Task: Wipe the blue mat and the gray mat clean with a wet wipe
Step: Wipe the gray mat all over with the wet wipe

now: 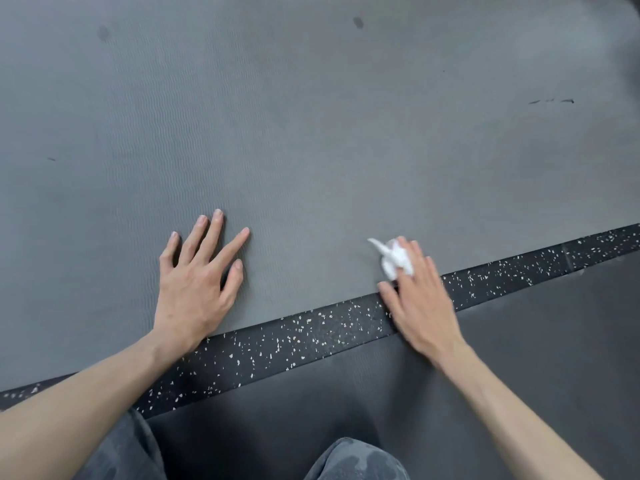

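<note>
Head view: two hands down on the gray mat (pixel 311 133), near its front edge.

Left hand (pixel 197 282) lies flat with fingers spread straight, pressing the mat. Right hand (pixel 415 299), slightly blurred, holds a crumpled white wet wipe (pixel 393 258) under its fingers, against the mat just inside that edge. Speckled black floor (pixel 294 337) runs along the edge, a darker mat (pixel 519 358) beyond it, gray trouser knees (pixel 353 462) at the bottom.

no text, label, brand, number or sign can be read anywhere in the view.
</note>
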